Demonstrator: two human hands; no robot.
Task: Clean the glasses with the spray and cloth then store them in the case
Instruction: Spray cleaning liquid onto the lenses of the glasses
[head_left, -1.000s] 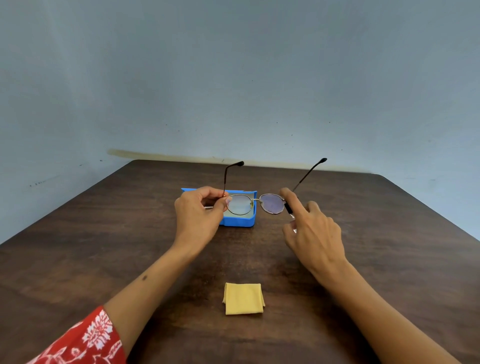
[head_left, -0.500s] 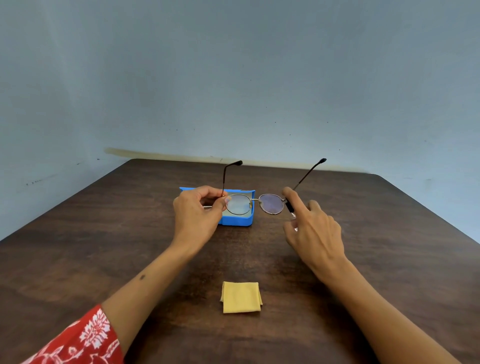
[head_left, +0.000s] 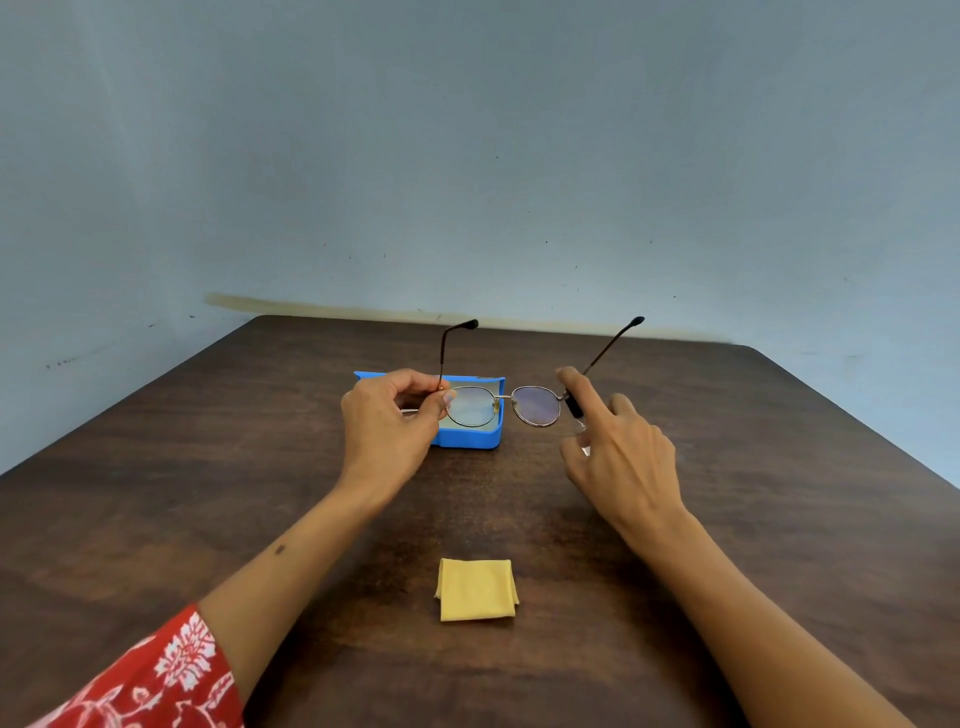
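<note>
Thin metal-framed glasses hang above the table with both temples unfolded and pointing away from me. My left hand pinches the frame at its left hinge. My right hand grips a small clear spray bottle with a black top, held right beside the right lens, with the index finger resting on the top. The open blue case lies on the table behind the left lens. A folded yellow cloth lies on the table near me, between my forearms.
The dark wooden table runs back to a pale blue wall. Its right and left edges slant inwards towards the far side. A red patterned sleeve covers my left upper arm.
</note>
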